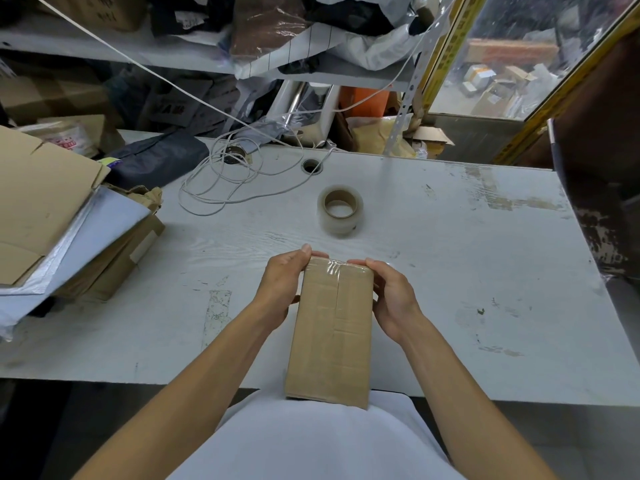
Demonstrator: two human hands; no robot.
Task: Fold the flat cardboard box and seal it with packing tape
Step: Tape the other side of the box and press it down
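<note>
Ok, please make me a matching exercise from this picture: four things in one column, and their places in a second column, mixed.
Things:
1. box
2. tape roll
3. white cable
4. flat cardboard stack

Places:
A. at the table's left edge
B. between the left hand and the right hand
C. coiled at the back of the table, left of the tape roll
D. alone on the table, beyond the box

Pairs: 1-B, 2-D, 3-C, 4-A
</note>
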